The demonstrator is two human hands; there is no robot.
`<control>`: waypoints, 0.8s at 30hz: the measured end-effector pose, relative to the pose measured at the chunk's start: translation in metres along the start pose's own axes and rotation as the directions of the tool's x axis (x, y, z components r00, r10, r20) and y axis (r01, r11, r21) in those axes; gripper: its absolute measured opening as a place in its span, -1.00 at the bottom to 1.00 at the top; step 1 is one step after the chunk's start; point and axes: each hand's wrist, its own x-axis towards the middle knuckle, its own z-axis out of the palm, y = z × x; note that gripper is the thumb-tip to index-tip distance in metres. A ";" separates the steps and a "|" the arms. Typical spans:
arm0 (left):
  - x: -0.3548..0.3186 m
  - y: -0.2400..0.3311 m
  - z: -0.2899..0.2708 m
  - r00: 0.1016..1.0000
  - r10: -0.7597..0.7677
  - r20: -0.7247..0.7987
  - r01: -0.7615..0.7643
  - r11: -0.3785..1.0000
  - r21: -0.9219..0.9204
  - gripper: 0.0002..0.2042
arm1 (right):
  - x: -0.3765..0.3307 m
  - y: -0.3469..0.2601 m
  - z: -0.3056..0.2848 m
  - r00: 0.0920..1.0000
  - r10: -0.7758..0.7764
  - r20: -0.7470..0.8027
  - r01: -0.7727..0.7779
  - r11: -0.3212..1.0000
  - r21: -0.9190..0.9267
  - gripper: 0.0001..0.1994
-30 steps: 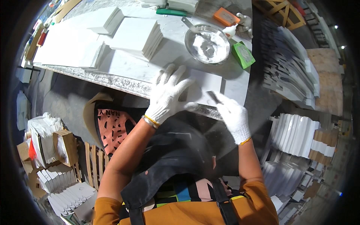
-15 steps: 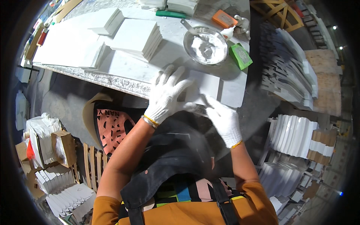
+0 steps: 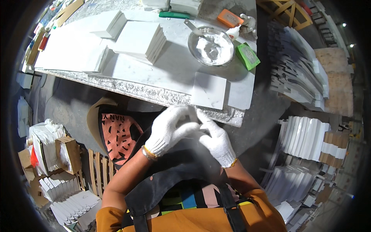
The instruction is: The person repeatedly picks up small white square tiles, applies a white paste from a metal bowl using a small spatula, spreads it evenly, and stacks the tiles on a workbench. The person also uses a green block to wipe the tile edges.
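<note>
left hand [image 3: 170,129]: wearing a white knit glove, fingers curling inward against the right hand just below the bench edge; cannot tell if it is pinching anything.
right hand [image 3: 217,140]: gloved the same, fingertips touching the left hand's; grip state hidden, cannot tell.
white tile [image 3: 209,90]: lying flat at the bench edge, just above the hands, untouched. Square, thin, smooth faces.
handling: judging it stiff, brittle, fairly heavy for its thickness, dusty so likely slippery in knit gloves; best taken by two opposite edges, both hands, not by a corner.
bench [image 3: 154,83]: pale stone slab, rough chipped front edge, dusted white.
bowl [image 3: 211,45]: beyond the tile, shallow metal, holding white paste with a tool resting in it.
green block [image 3: 247,56]: right of the bowl, rectangular.
tile stack [image 3: 141,38]: left of the bowl, square white pieces piled evenly.
apron [image 3: 174,178]: below the hands, dark fabric.
</note>
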 end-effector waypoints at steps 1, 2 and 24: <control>-0.003 0.003 0.002 0.985 -0.131 0.114 0.135 0.990 -0.030 -0.64 | 0.001 -0.001 0.004 0.993 -0.115 0.012 0.115 0.993 0.000 -0.32; -0.005 -0.002 0.008 0.977 -0.160 0.139 0.172 0.981 -0.085 -0.68 | 0.004 0.007 0.009 0.974 -0.228 -0.010 0.227 0.972 -0.062 -0.31; 0.029 -0.011 0.000 0.921 0.285 -0.265 -0.187 0.921 0.341 -0.62 | 0.042 0.019 -0.080 0.926 -0.287 -0.244 0.151 0.876 -0.459 -0.73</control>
